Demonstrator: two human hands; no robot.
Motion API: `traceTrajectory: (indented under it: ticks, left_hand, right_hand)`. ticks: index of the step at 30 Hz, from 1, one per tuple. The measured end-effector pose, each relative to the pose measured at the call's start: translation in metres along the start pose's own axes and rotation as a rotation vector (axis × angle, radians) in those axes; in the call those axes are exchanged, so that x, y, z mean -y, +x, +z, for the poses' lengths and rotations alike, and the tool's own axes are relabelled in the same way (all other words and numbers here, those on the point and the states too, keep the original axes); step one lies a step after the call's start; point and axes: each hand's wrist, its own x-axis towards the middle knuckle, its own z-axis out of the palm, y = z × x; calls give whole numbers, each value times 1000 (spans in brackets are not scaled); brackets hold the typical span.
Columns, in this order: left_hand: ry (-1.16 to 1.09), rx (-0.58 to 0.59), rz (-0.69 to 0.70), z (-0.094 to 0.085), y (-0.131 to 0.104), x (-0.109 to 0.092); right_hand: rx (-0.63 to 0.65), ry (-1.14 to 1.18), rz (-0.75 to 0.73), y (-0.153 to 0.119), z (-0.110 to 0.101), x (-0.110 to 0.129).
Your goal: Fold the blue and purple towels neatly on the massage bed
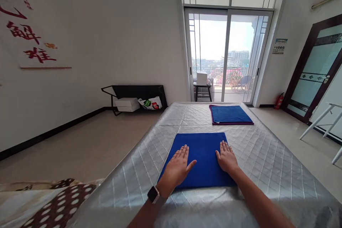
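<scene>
A folded blue cloth [204,160] lies flat on the silver quilted table cover [267,171], close in front of me. My left hand [176,165] rests on the cloth's left part, palm down, thumb stretched out to the right. On its right edge lies my right hand [226,156], also palm down with the fingers extended. Neither hand grips anything. Farther back, a folded blue cloth [231,114] lies on top of a purple cloth [213,119], slightly to the right.
Brown dotted fabric [62,203] lies at the lower left. A black rack [136,91] with a white box [125,104] stands by the wall. Glass sliding doors [208,53] are behind the table, and a white stool [317,123] is at the right.
</scene>
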Motion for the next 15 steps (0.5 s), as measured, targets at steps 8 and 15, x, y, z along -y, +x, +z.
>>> traceTrajectory:
  ticks: [8,15]
  left_hand:
    - [-185,40,256,32,80,-84]
    - [-128,61,117,40,59,-23]
  right_hand:
    - [10,-5,-17,-1,9,-5]
    - [0,-13,-16,1,15,-8]
